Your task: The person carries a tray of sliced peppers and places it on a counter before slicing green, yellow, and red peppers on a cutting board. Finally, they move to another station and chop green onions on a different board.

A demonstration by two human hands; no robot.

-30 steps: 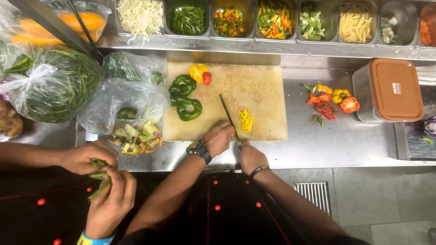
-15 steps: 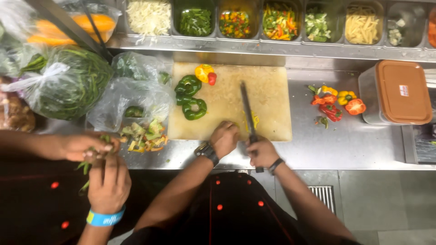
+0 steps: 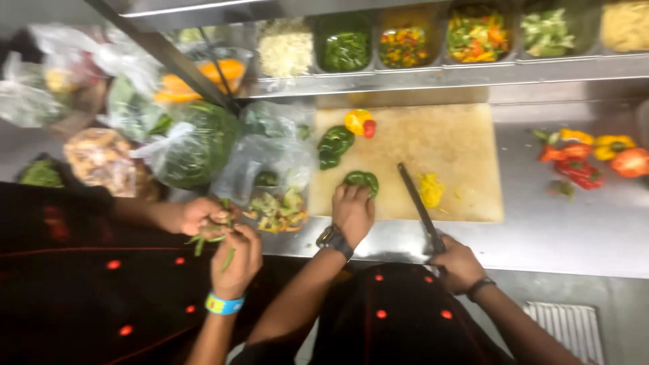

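My left hand (image 3: 352, 211) rests on a green bell pepper (image 3: 362, 180) at the near left of the wooden cutting board (image 3: 460, 145), fingers curled over it. My right hand (image 3: 454, 262) grips the handle of a dark knife (image 3: 418, 203) whose blade angles up onto the board. A small heap of chopped yellow pepper (image 3: 430, 190) lies just right of the blade. Another green pepper (image 3: 334, 145) and a yellow and red pepper (image 3: 359, 122) sit at the board's far left corner.
A co-worker's hands (image 3: 226, 236) at the left hold green beans. Clear bags of greens (image 3: 196, 145) and vegetable scraps (image 3: 278, 208) crowd the left counter. Red, orange and yellow peppers (image 3: 588, 155) lie at the right. Steel pans of cut vegetables (image 3: 405, 47) line the back.
My left hand has reached forward from the board's near edge onto the green pepper. The knife has tilted to the left, and my right hand has stayed near the counter edge. The view has shifted.
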